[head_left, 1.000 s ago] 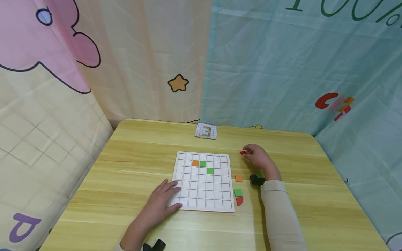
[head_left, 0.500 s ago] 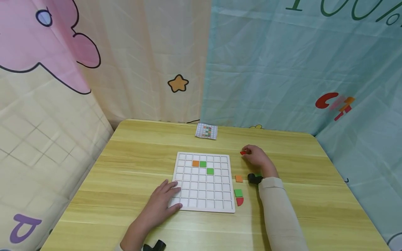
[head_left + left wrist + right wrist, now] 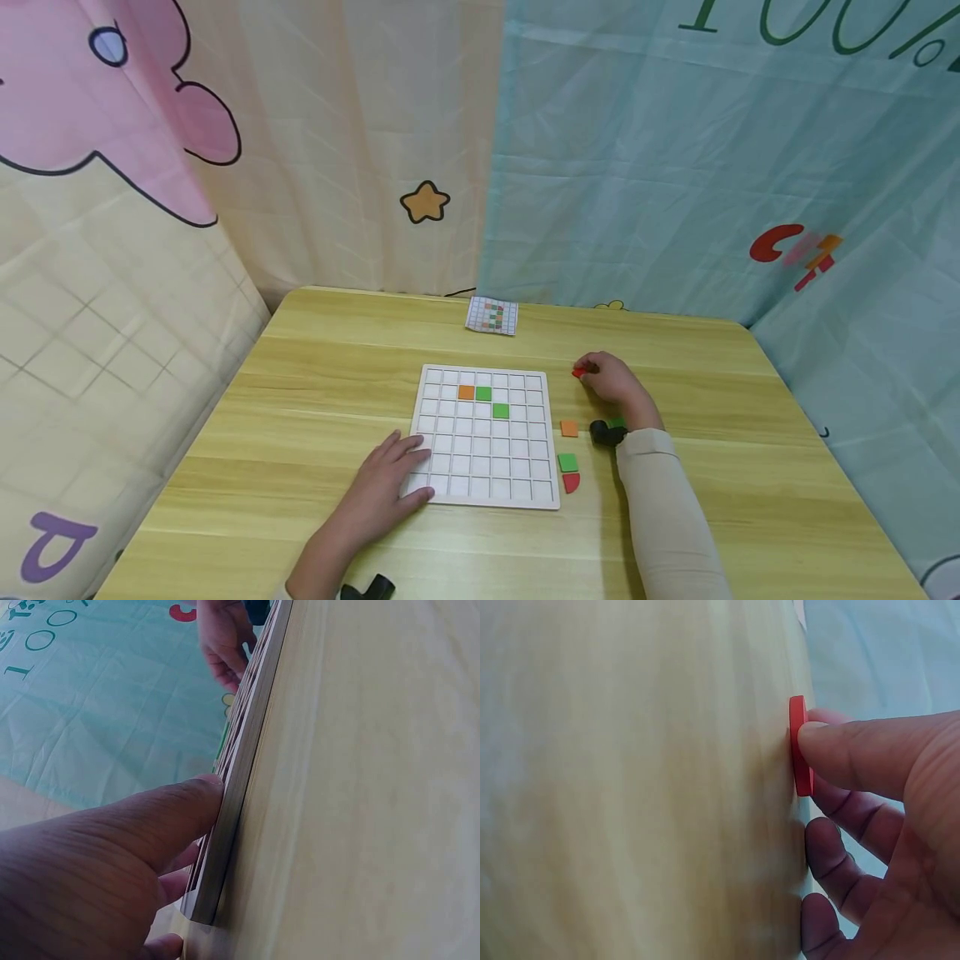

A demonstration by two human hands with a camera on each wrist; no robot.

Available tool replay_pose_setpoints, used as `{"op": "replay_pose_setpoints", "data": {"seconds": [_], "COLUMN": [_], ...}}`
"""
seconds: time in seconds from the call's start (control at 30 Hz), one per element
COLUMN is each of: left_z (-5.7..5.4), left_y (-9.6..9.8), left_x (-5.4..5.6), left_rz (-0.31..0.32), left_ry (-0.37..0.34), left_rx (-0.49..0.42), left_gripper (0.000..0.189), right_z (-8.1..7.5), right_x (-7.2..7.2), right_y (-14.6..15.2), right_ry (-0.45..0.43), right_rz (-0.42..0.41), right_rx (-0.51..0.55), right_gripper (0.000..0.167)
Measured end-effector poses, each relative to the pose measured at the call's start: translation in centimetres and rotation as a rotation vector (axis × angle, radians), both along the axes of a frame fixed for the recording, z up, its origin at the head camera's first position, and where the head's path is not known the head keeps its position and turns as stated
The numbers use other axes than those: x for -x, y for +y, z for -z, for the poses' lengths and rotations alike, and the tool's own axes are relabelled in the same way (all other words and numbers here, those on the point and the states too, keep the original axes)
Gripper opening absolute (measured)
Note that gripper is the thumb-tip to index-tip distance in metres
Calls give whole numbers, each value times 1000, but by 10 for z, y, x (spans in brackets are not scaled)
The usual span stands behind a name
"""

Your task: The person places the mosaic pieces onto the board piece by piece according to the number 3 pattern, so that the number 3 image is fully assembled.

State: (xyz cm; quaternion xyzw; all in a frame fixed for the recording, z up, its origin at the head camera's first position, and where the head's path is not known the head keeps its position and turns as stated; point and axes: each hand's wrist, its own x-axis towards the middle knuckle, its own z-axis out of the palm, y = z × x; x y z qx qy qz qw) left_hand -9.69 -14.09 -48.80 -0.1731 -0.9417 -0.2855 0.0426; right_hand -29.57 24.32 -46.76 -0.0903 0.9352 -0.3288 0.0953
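In the head view, a white grid board [image 3: 487, 492] lies on the table with one orange tile [image 3: 467, 392], a green tile [image 3: 483, 393] and a second green tile [image 3: 501, 411] in its upper cells. My left hand [image 3: 385, 481] rests on the board's near left corner, fingers spread and straight. The left wrist view has its thumb [image 3: 191, 802] against the board's edge. Beyond the board's far right corner, my right hand [image 3: 617, 381] pinches a red tile [image 3: 577, 372] between thumb and fingers. In the right wrist view this red tile [image 3: 801, 750] is close at the tabletop, partly covered by the thumb.
Right of the board lie an orange tile [image 3: 569, 428], a green tile [image 3: 567, 462] and a red quarter-round tile [image 3: 572, 482]. Another green tile [image 3: 617, 423] is partly hidden by the right wrist's black camera [image 3: 606, 433]. A printed pattern card [image 3: 491, 316] stands at the table's back edge.
The right forearm has swung slightly left, and the red tile has turned a little in the right fingers. The left hand and the tiles on the board stay put.
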Motion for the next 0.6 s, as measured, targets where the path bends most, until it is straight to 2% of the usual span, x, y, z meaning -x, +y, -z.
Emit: {"op": "replay_pose_setpoints", "data": {"seconds": [0.23, 0.6], "left_z": [1, 0], "left_y": [0, 0], "left_x": [1, 1], "left_rz": [4, -1], "left_ry": [13, -6], "left_rx": [-2, -8], "left_gripper": [50, 50], "right_z": [1, 0], "right_x": [0, -1], "right_y": [2, 2], "right_ry": [-17, -6], "right_rz": [22, 12], "right_rx": [22, -4], "right_gripper": [30, 23]}}
